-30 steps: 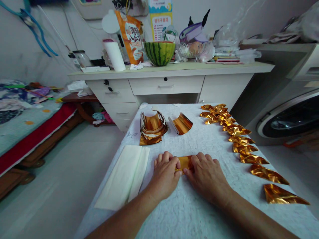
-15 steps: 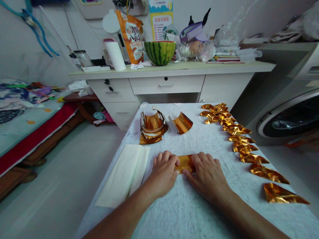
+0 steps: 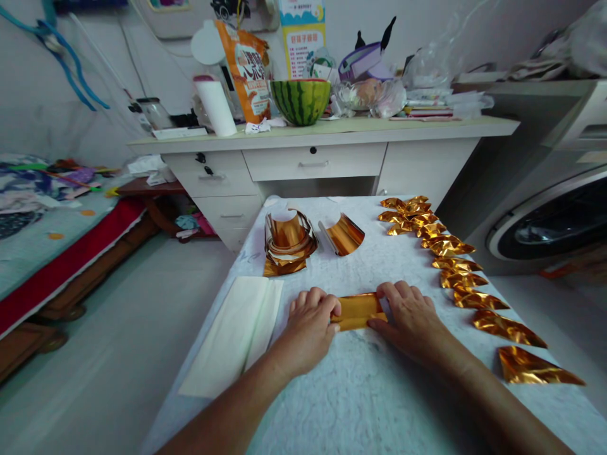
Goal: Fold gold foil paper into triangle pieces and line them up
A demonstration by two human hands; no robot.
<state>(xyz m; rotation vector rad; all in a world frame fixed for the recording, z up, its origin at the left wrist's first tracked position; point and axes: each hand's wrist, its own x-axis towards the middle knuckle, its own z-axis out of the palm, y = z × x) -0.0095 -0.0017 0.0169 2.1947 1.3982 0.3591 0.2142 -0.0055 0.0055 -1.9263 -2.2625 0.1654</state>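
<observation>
The left hand [image 3: 310, 328] pinches the left end of a gold foil strip [image 3: 356, 311] while the right hand [image 3: 411, 317] touches its right end, hold unclear, with white paper [image 3: 230, 335] left of the grip, folded foil pieces [image 3: 462, 279] rowed rightward, and a curled foil stack [image 3: 287, 237] beyond.

The heading on the wall poster [image 3: 303, 38] begins "好孩子".

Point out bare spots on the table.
Bare cloth lies between the curved sheet and the row of folded pieces; also between the forearms. Crowded: right edge; left, foil stack and white paper; middle, left hand and right hand on foil strip.
</observation>
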